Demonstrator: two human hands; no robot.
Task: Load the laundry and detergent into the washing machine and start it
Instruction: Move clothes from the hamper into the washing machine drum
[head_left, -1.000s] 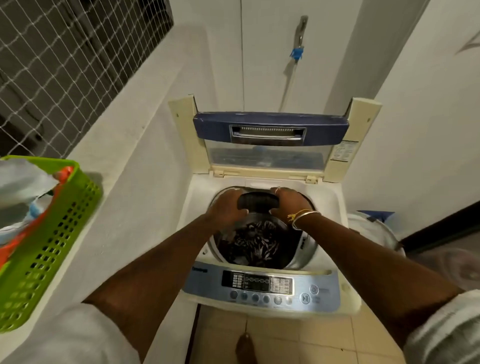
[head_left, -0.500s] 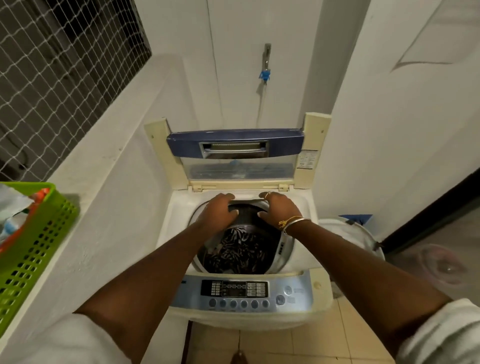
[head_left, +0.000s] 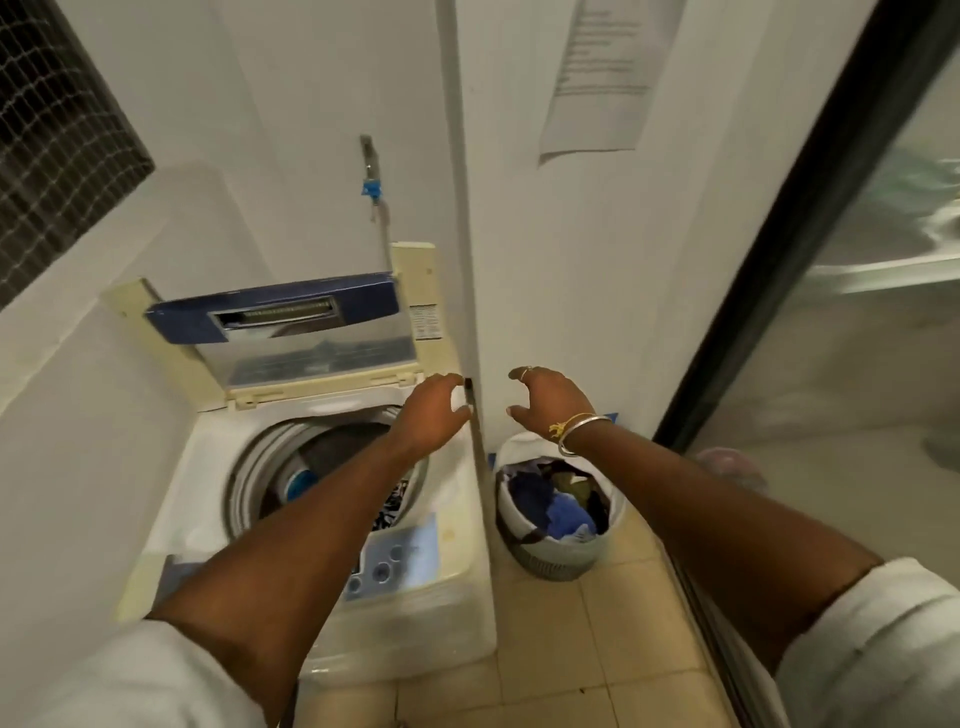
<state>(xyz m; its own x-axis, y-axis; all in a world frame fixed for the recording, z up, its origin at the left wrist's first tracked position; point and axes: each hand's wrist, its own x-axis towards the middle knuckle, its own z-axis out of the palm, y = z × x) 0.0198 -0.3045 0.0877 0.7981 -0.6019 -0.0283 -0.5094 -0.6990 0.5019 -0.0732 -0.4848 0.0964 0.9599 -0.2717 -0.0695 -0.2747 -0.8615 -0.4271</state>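
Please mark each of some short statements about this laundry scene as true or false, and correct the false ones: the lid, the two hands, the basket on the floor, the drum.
1. The lid of the washing machine stands open. True.
2. The left hand holds a piece of clothing. False: it is empty, fingers spread, in the air above the machine's right rear corner.
3. The laundry basket on the floor is empty. False: blue and dark clothes lie in it.
4. The right hand is open and empty, above the basket. True.
5. The basket stands to the left of the machine. False: it stands to its right, against the wall.
6. Dark patterned laundry is in the drum. True.
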